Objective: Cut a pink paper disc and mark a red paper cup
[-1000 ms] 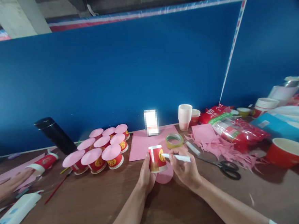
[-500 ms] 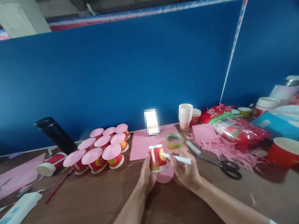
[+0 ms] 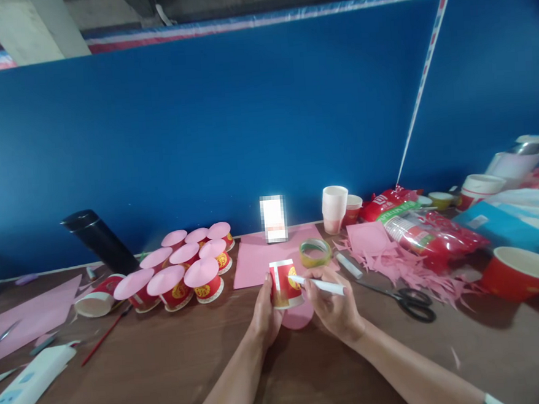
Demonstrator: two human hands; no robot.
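Observation:
My left hand [image 3: 264,316] is closed around the side of a red paper cup [image 3: 282,287] with a yellow emblem and a white band. My right hand [image 3: 333,305] grips a white pen [image 3: 324,285], its tip at the cup's yellow emblem. I cannot tell whether the tip touches the cup. Below the cup, a round pink paper disc [image 3: 298,319] lies on the table, partly hidden by my hands. A roll of tape [image 3: 314,254] lies just beyond my right hand, near a pink paper sheet [image 3: 255,261].
Left of centre stand several red cups topped with pink discs [image 3: 165,280]. A loose cup [image 3: 103,295] lies beside a black bottle [image 3: 99,238]. Scissors [image 3: 415,304], pink paper strips [image 3: 422,277], a bag of cups [image 3: 423,228] and a large red cup [image 3: 519,274] are on the right.
The loose cup lying at the left has rolled or turned a little, its mouth now shifted right. Both hands, the held cup and the pen stay almost where they were.

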